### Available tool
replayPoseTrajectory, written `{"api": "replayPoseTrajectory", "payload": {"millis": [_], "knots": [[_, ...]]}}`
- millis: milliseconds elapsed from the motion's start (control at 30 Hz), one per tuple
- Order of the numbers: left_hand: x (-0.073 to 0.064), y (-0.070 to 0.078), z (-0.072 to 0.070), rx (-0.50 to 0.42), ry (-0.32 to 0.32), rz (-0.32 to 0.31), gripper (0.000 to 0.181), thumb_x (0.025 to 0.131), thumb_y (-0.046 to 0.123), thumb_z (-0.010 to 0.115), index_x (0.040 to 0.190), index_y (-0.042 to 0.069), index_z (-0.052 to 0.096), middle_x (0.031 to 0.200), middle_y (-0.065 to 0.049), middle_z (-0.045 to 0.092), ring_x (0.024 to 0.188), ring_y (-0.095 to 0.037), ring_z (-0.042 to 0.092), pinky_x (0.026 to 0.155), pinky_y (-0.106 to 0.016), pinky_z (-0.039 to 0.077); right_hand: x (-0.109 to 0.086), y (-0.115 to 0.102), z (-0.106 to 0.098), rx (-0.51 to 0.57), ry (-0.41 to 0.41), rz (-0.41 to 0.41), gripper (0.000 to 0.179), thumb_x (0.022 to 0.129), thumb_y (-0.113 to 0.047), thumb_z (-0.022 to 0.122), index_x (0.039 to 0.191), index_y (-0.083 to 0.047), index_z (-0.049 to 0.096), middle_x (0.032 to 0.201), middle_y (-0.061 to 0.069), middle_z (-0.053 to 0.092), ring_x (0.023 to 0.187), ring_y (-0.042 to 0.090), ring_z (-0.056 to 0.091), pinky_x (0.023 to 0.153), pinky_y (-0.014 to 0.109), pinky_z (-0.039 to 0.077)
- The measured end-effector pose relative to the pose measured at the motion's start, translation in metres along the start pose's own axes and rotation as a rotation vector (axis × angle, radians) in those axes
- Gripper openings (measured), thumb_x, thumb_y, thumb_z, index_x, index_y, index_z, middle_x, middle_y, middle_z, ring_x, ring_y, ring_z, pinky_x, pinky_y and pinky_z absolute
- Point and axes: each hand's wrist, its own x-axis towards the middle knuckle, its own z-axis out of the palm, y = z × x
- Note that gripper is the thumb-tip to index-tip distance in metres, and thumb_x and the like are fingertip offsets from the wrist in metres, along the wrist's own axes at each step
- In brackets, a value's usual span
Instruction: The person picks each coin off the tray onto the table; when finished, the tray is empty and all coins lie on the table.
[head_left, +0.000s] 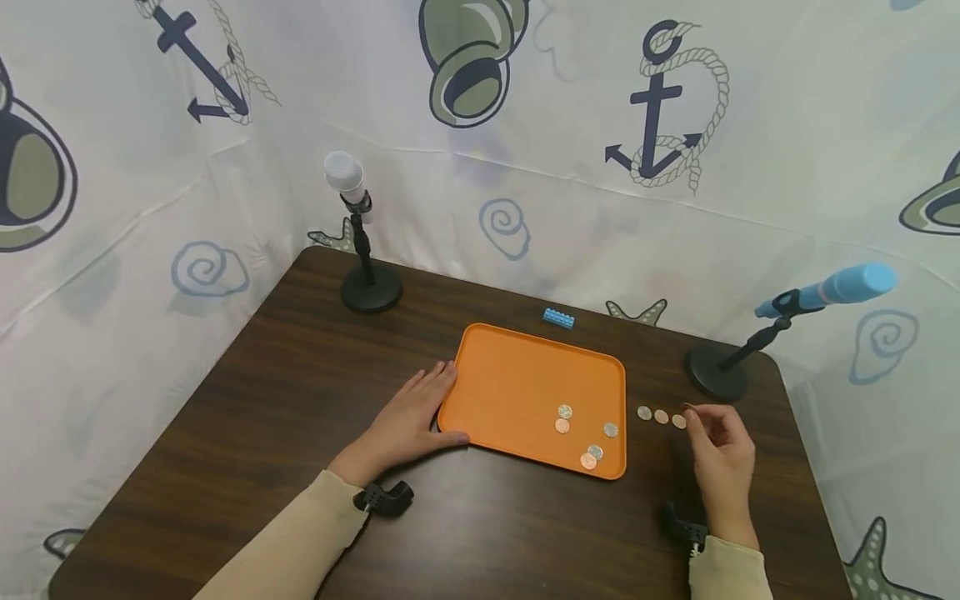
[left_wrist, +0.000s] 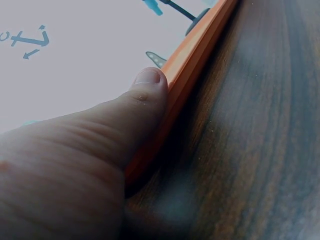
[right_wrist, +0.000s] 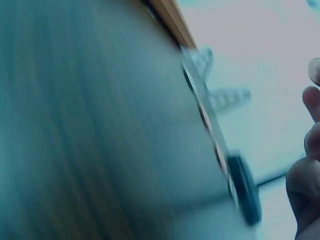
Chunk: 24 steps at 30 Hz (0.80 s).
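Note:
An orange tray [head_left: 517, 375] lies on the table with several silver and copper coins [head_left: 565, 411] in its right part. My left hand [head_left: 408, 425] rests at the tray's left end, fingers stretched along the rim and the thumb [left_wrist: 145, 95] against the near edge. To the right of the tray, my right hand [head_left: 723, 446] pinches a coin [right_wrist: 315, 71] between thumb and fingertips, above the table. Close by the fingertips, a row of coins [head_left: 661, 417] lies on the wood; the right wrist view shows the row edge-on and blurred.
A small blue toy brick [head_left: 558, 317] lies behind the tray. At the back left of the dark wooden table [head_left: 300, 400] stands a black stand with a white microphone-like top [head_left: 345, 177]. Another stand [head_left: 716, 372], holding a blue cylindrical object [head_left: 840, 286], is at the back right.

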Motion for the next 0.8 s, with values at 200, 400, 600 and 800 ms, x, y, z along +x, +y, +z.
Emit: {"api": "replayPoseTrajectory", "payload": {"millis": [200, 400, 600, 800], "knots": [[0.0, -0.004, 0.0, -0.004, -0.02, -0.025, 0.116, 0.095, 0.075, 0.069, 0.175, 0.009, 0.019, 0.184, -0.009, 0.019, 0.172, -0.026, 0.016, 0.141, -0.052, 0.013, 0.006, 0.026, -0.034, -0.088, 0.191, 0.121, 0.027, 0.101, -0.008, 0.079, 0.119, 0.011, 0.072, 0.095, -0.014, 0.074, 0.074, 0.006, 0.059, 0.06, 0.016, 0.043], [0.002, -0.004, 0.002, -0.01, -0.029, -0.041, 0.116, 0.094, 0.076, 0.069, 0.176, 0.011, 0.017, 0.184, -0.006, 0.017, 0.172, -0.023, 0.014, 0.142, -0.05, 0.011, 0.011, 0.036, -0.054, -0.092, 0.256, 0.396, 0.025, 0.096, -0.017, 0.087, 0.115, -0.005, 0.076, 0.081, -0.014, 0.069, 0.06, 0.005, 0.053, 0.051, 0.016, 0.042], [0.004, -0.001, 0.003, -0.016, -0.029, -0.039, 0.116, 0.094, 0.075, 0.07, 0.176, 0.011, 0.018, 0.184, -0.007, 0.018, 0.172, -0.024, 0.014, 0.141, -0.051, 0.011, 0.014, 0.037, -0.058, -0.333, 0.069, 0.514, 0.031, 0.098, -0.03, 0.084, 0.119, -0.009, 0.075, 0.08, -0.025, 0.068, 0.065, 0.004, 0.062, 0.058, 0.017, 0.053], [0.006, -0.001, 0.005, -0.012, -0.033, -0.048, 0.116, 0.094, 0.075, 0.071, 0.176, 0.011, 0.019, 0.184, -0.006, 0.017, 0.172, -0.023, 0.014, 0.142, -0.05, 0.011, 0.014, 0.038, -0.059, -0.437, 0.034, 0.5, 0.039, 0.097, -0.039, 0.085, 0.12, -0.008, 0.077, 0.079, -0.025, 0.064, 0.066, 0.002, 0.059, 0.057, 0.018, 0.05]]}}
